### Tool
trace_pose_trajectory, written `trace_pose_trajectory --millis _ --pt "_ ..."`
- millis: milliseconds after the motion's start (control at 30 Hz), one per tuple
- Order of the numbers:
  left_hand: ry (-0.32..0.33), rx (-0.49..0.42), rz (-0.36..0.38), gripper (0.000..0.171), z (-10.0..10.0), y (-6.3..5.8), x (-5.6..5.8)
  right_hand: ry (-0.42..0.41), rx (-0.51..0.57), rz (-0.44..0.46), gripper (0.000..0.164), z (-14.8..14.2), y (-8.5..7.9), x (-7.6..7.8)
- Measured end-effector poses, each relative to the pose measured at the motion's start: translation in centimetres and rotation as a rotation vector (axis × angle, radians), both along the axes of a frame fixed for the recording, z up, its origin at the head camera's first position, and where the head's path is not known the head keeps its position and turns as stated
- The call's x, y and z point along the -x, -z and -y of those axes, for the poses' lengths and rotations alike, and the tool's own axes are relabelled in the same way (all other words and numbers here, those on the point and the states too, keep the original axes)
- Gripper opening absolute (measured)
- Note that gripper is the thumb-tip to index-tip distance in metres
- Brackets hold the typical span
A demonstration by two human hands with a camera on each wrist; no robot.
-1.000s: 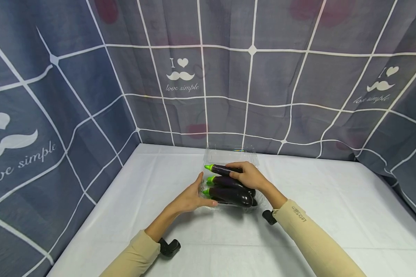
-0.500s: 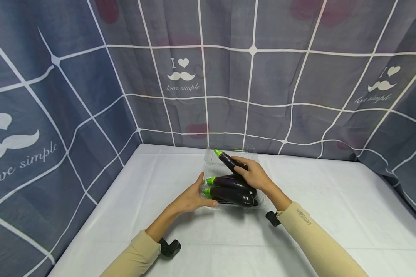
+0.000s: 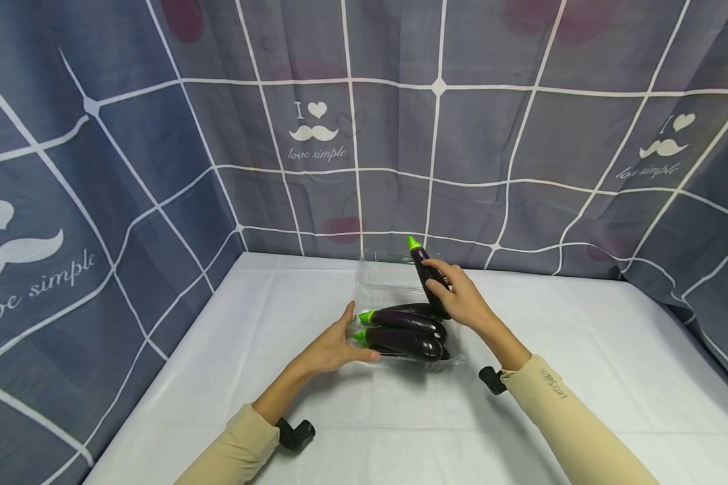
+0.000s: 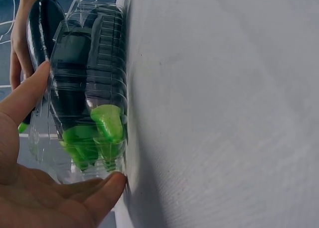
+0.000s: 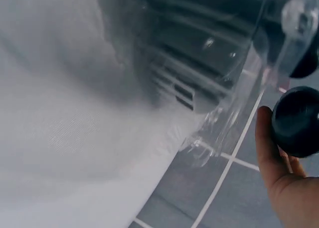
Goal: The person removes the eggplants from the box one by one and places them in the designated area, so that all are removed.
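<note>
My right hand (image 3: 463, 298) grips a dark purple eggplant (image 3: 426, 274) with a bright green stem end, tilted with that end up, above the back right of a clear plastic clamshell box (image 3: 458, 347). Several more eggplants (image 3: 408, 342) lie piled in the box, green ends to the left. My left hand (image 3: 330, 347) is spread at the box's left end; in the left wrist view its fingertips touch the clear wall around the green ends (image 4: 107, 122). The right wrist view shows the rounded end of the held eggplant (image 5: 297, 121) beside the ribbed box.
The box's clear lid (image 3: 388, 276) lies folded back toward the curtain. A white cloth (image 3: 552, 330) covers the table. Grey-blue curtains (image 3: 394, 135) with white grid lines stand behind and at both sides. Black wrist-camera mounts (image 3: 296, 434) hang at both sleeves.
My right hand has lifted the rear eggplant from the pile, moving it up and right and turning its green end upward. The left hand stays at the box's left end.
</note>
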State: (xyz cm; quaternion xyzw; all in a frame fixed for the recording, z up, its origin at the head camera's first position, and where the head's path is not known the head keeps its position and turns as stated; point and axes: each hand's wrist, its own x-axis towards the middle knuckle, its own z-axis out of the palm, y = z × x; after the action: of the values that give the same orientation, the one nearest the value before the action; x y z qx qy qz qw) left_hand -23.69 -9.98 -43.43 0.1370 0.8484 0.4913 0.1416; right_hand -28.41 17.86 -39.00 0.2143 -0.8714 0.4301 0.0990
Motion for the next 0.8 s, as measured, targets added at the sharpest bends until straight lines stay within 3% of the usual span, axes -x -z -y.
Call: trace_pose_trajectory --millis 167,467,800 --pt "-0.005 -0.002 -0.004 0.120 -0.1 -0.4 -0.1 0.055 0.013 0.027 0.040 -1.3 0.1 -0.1" --pt "-0.011 -0.001 0.003 0.120 -0.1 -0.6 -0.1 0.133 0.061 0.173 0.047 -3.1 -0.1 -0.8" --pt "0.005 -0.007 -0.001 0.121 0.0 -0.2 -0.2 0.139 0.118 0.221 0.056 -4.4 0.2 -2.4"
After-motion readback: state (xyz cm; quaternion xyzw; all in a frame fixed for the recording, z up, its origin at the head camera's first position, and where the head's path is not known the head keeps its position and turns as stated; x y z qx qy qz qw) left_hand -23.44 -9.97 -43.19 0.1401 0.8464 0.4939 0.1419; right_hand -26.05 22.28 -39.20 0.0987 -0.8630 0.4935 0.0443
